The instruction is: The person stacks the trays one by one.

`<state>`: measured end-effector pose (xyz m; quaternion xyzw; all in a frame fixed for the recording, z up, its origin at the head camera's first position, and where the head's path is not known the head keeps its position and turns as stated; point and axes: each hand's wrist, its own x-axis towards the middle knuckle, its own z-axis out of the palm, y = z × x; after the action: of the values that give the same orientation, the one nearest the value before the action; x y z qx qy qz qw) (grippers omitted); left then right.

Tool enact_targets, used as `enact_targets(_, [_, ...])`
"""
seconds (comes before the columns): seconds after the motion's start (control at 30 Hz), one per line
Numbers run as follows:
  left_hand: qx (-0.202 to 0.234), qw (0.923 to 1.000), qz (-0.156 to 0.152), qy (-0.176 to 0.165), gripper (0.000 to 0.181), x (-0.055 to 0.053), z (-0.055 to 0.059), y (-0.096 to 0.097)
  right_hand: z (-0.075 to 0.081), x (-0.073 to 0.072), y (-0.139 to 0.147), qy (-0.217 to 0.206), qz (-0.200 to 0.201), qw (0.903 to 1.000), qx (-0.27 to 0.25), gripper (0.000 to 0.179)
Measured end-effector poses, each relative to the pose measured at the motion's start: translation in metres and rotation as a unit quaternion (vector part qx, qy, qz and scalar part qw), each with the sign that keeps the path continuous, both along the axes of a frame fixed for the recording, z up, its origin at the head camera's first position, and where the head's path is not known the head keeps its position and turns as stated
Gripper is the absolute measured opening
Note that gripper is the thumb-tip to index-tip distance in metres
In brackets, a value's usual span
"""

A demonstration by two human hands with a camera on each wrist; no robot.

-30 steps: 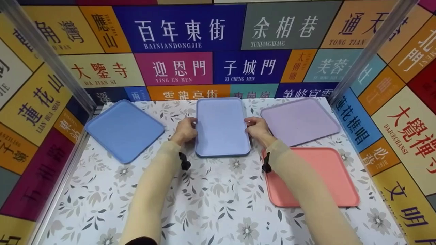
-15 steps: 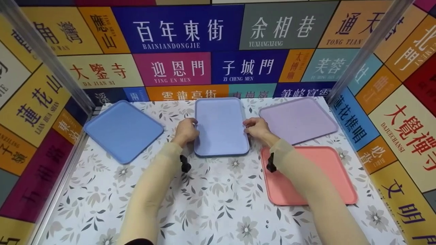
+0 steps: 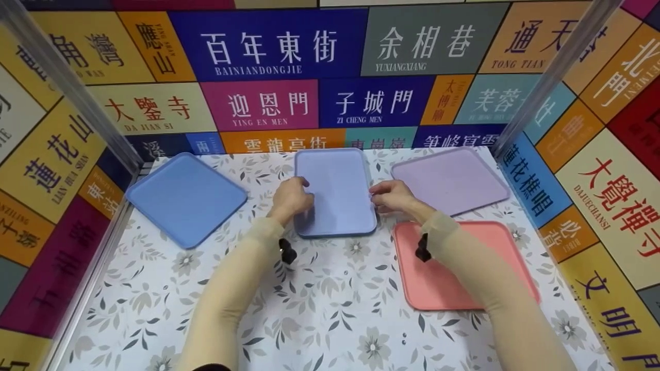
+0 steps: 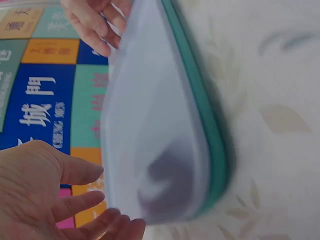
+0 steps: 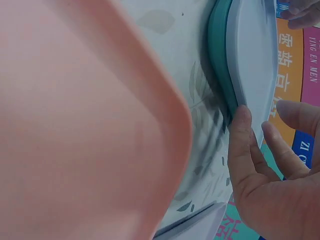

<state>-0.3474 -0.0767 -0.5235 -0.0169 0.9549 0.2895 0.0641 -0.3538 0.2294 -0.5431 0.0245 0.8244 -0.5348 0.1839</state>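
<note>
A periwinkle tray (image 3: 343, 190) lies upright on the table's far middle, stacked on a teal tray (image 4: 218, 165) whose edge shows beneath it in both wrist views. My left hand (image 3: 293, 198) overlaps the stack's left edge in the head view; its fingers are spread loosely and grip nothing. At the opposite edge, my right hand (image 3: 396, 197) has a fingertip right at the rim, the other fingers loosely bent. A lavender tray (image 3: 448, 180) lies just beyond that hand, and my right forearm crosses over a coral tray (image 3: 430, 283), hiding part of it.
To the left a blue tray (image 3: 186, 201) lies turned cornerwise. The floral tabletop (image 3: 309, 309) is bounded by sign-covered panels (image 3: 268, 46) at the back and both sides, with metal posts (image 3: 557, 77) at the rear corners.
My left hand has come off the stack's left edge and shifted right, over the rim. My right hand has loosened and moved slightly down the right edge. The trays stay put.
</note>
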Motion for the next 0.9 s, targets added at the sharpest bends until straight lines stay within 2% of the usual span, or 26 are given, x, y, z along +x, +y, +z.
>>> enact_targets(0.13, [0.034, 0.999, -0.03, 0.004, 0.044, 0.005, 0.007, 0.013, 0.006, 0.004, 0.009, 0.005, 0.013, 0.9999, 0.002, 0.048])
enact_targets(0.2, [0.058, 0.9971, -0.049, 0.003, 0.042, 0.004, 0.005, 0.018, 0.009, 0.007, 0.014, 0.01, 0.02, 0.9997, 0.004, 0.048])
enact_targets(0.23, [0.079, 0.9948, -0.063, 0.014, 0.041, -0.005, -0.009, 0.018, 0.01, 0.009, 0.017, 0.014, 0.024, 0.9996, 0.004, 0.048])
enact_targets(0.3, [0.104, 0.9912, -0.081, 0.005, 0.038, -0.014, -0.022, 0.023, 0.011, 0.014, 0.023, 0.023, 0.032, 0.9992, 0.007, 0.048])
enact_targets(0.37, [0.126, 0.9874, -0.095, 0.009, 0.036, -0.029, -0.047, 0.03, 0.012, 0.019, 0.031, 0.029, 0.039, 0.9987, 0.012, 0.048])
enact_targets(0.43, [0.134, 0.9852, -0.107, 0.009, 0.035, -0.039, -0.069, 0.038, 0.013, 0.026, 0.041, 0.031, 0.043, 0.9985, 0.015, 0.049])
enact_targets(0.47, [0.128, 0.9862, -0.105, -0.001, 0.035, -0.035, -0.067, 0.045, 0.014, 0.029, 0.046, 0.029, 0.043, 0.9985, 0.018, 0.05])
enact_targets(0.5, [0.131, 0.9854, -0.109, 0.004, 0.035, -0.036, -0.074, 0.05, 0.015, 0.032, 0.051, 0.029, 0.043, 0.9984, 0.021, 0.05])
enact_targets(0.57, [0.123, 0.9862, -0.111, -0.003, 0.036, -0.021, -0.065, 0.062, 0.018, 0.037, 0.062, 0.029, 0.041, 0.9985, 0.021, 0.052])
enact_targets(0.67, [0.129, 0.9839, -0.123, -0.011, 0.031, -0.006, -0.06, 0.079, 0.02, 0.044, 0.081, 0.034, 0.035, 0.9986, 0.022, 0.052])
enact_targets(0.73, [0.126, 0.9827, -0.135, -0.01, 0.027, 0.001, -0.061, 0.091, 0.022, 0.049, 0.094, 0.042, 0.035, 0.9982, 0.023, 0.054])
enact_targets(0.8, [0.134, 0.9788, -0.155, 0.004, 0.021, -0.002, -0.077, 0.101, 0.023, 0.054, 0.107, 0.046, 0.034, 0.9979, 0.03, 0.054])
enact_targets(0.9, [0.129, 0.9769, -0.171, 0.006, 0.018, 0.005, -0.084, 0.117, 0.023, 0.061, 0.126, 0.04, 0.03, 0.9982, 0.032, 0.056])
